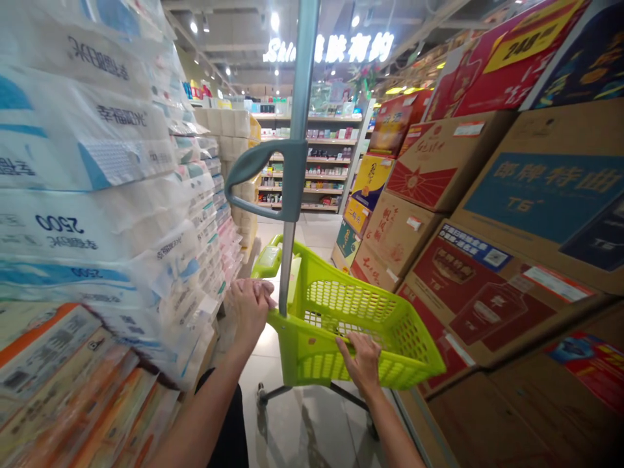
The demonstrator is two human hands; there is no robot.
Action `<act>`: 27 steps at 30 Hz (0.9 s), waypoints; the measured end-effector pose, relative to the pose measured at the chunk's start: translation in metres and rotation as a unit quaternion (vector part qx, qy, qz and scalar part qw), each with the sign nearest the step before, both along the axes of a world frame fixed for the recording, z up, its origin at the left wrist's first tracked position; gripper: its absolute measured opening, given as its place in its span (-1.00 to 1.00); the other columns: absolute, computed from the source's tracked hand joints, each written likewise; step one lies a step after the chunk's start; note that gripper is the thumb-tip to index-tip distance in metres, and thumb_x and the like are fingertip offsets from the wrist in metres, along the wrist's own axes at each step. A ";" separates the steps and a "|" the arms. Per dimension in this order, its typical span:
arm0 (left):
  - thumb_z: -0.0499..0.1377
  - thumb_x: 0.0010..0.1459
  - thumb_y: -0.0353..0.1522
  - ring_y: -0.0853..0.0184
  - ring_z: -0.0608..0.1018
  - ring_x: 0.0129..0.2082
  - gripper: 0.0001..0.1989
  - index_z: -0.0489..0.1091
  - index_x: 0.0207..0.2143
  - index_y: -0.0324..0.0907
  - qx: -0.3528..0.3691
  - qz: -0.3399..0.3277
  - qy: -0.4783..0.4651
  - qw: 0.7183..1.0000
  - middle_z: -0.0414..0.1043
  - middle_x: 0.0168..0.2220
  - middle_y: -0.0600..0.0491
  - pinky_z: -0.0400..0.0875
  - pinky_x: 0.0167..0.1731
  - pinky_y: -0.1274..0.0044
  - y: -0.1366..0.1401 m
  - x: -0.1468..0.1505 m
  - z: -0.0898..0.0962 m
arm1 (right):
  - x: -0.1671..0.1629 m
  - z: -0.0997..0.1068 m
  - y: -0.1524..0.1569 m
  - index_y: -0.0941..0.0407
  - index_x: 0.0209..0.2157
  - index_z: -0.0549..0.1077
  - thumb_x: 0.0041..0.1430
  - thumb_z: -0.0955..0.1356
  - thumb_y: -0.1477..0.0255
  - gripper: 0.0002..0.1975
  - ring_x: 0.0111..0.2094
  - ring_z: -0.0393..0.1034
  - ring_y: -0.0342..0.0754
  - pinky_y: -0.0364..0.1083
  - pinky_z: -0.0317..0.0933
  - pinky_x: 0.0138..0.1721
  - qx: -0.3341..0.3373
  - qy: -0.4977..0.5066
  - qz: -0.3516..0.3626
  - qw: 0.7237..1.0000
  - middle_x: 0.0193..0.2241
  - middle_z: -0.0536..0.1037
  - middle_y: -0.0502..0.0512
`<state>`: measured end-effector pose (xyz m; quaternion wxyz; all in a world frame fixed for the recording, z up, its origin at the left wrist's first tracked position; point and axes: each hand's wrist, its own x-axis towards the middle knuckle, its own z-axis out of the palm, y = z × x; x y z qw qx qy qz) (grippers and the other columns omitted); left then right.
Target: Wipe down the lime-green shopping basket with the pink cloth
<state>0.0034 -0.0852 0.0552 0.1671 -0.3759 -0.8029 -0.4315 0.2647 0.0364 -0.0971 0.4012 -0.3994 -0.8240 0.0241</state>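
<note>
A lime-green shopping cart [336, 338] stands in front of me, with perforated basket walls and dark wheeled legs. My left hand [249, 300] is closed on the cart's edge, left of the metal pole [286, 270]. Something pale and pinkish shows at its fingers; I cannot make out what it is. Over the near rim of the basket curl the fingers of my right hand [363, 361], with the thumb side along the outer wall. Higher up on the pole sits a grey loop handle [266, 179], which neither hand touches. No goods are visible inside the basket.
Plastic-wrapped paper packs [88, 156] are stacked high close on the left. Cardboard boxes [507, 286] form a wall on the right, near the basket's side. Between them a tiled floor [319, 227] leads to shelves [329, 153] of small products under a lit sign.
</note>
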 end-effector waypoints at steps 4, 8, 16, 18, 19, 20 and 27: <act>0.06 0.21 -0.34 0.09 0.28 -0.10 -0.89 0.37 -0.29 -0.11 0.041 -0.062 0.011 0.997 0.19 -0.13 -0.08 0.25 -0.05 0.17 -0.019 0.042 -0.020 | -0.014 0.022 -0.014 0.09 -0.40 0.45 0.38 0.08 0.16 -0.52 -0.26 0.33 -0.01 -0.01 -0.06 -0.09 -0.029 0.003 -0.027 0.999 -0.39 0.55 0.08; 0.07 0.20 -0.34 0.09 0.28 -0.10 -0.89 0.38 -0.26 -0.11 0.019 -0.103 0.013 0.994 0.21 -0.13 -0.08 0.25 -0.06 0.19 -0.021 0.039 -0.016 | -0.061 0.054 -0.046 0.09 -0.35 0.42 0.42 0.05 0.28 -0.57 -0.22 0.34 -0.04 -0.01 -0.07 -0.04 -0.060 0.023 0.041 0.997 -0.34 0.53 0.05; 0.09 0.17 -0.32 0.18 0.35 -0.20 -0.88 0.38 -0.38 -0.14 0.024 -0.098 -0.095 0.990 0.22 -0.27 -0.01 0.32 -0.08 0.23 0.002 -0.010 0.000 | -0.085 0.055 -0.062 0.08 -0.48 0.26 0.41 0.07 0.30 -0.61 -0.35 0.25 -0.03 -0.04 0.02 -0.16 -0.046 0.083 0.054 0.994 -0.49 0.38 0.01; 0.07 0.20 -0.31 0.18 0.36 -0.15 -0.86 0.41 -0.31 -0.11 0.056 -0.124 -0.102 0.985 0.23 -0.21 -0.02 0.33 -0.05 0.24 -0.012 0.012 -0.012 | -0.076 0.053 -0.058 0.07 -0.48 0.26 0.41 0.09 0.30 -0.62 -0.35 0.26 -0.03 -0.03 0.02 -0.16 -0.037 0.087 0.048 0.994 -0.49 0.37 0.01; 0.06 0.22 -0.30 0.18 0.37 -0.13 -0.85 0.41 -0.27 -0.09 0.072 -0.138 -0.104 0.982 0.23 -0.17 -0.03 0.32 -0.03 0.25 -0.019 0.023 -0.018 | -0.071 0.052 -0.056 0.07 -0.48 0.26 0.41 0.09 0.30 -0.62 -0.35 0.26 -0.03 -0.03 0.02 -0.16 -0.036 0.090 0.046 0.994 -0.49 0.37 0.01; 0.06 0.22 -0.29 0.18 0.37 -0.10 -0.85 0.42 -0.24 -0.06 0.082 -0.153 -0.107 0.979 0.23 -0.15 -0.03 0.32 -0.01 0.26 -0.024 0.032 -0.023 | -0.065 0.052 -0.055 0.07 -0.48 0.27 0.41 0.10 0.30 -0.63 -0.35 0.26 -0.03 -0.04 0.02 -0.16 -0.036 0.093 0.047 0.994 -0.50 0.37 0.01; 0.05 0.23 -0.26 0.22 0.34 -0.16 -0.83 0.38 -0.33 -0.12 0.046 -0.158 -0.193 0.967 0.23 -0.27 0.02 0.31 -0.05 0.31 0.036 0.008 -0.010 | -0.029 0.052 -0.043 0.07 -0.52 0.22 0.39 0.12 0.27 -0.61 -0.38 0.24 -0.06 -0.05 0.05 -0.17 -0.058 0.095 0.080 0.991 -0.54 0.31 -0.03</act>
